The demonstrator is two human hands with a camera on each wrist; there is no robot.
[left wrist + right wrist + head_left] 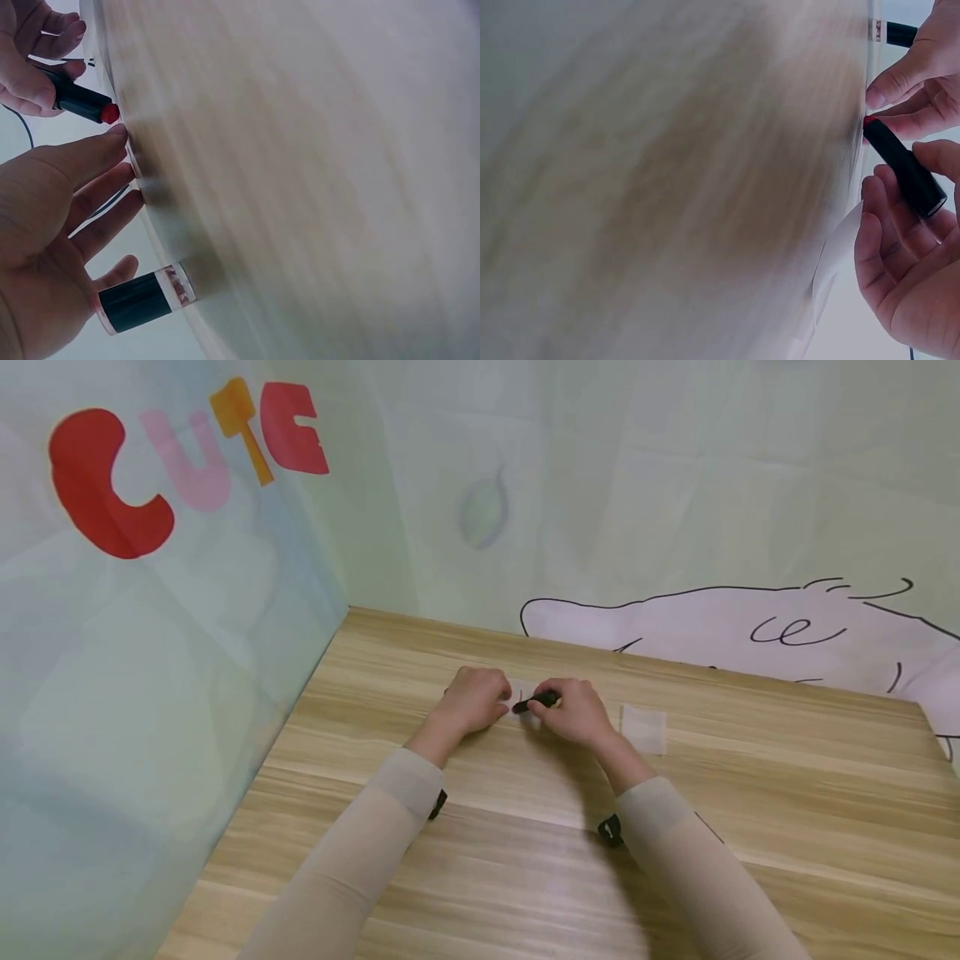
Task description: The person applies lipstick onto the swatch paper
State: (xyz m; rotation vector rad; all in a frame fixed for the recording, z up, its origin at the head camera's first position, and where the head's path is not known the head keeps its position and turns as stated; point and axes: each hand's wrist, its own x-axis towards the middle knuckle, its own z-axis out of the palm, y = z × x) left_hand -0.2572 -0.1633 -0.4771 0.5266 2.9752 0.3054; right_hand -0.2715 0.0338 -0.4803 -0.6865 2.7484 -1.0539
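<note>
My right hand (576,710) pinches a black lipstick (536,701) between thumb and fingers. Its red tip (110,113) points down and left, at the surface of a small white square sheet (522,687); a short dark line shows on that sheet. Opposite, my left hand (474,700) rests its extended fingertips at the sheet's left side. Beside the left little finger is a short black cylinder with a clear end (136,303); in the head view the left hand hides nearly all of it.
A second white square sheet (643,729) lies right of the right hand on the wooden table (480,877). Printed cloth walls stand behind and at the left, one with colourful letters (112,485). Black straps show at both wrists.
</note>
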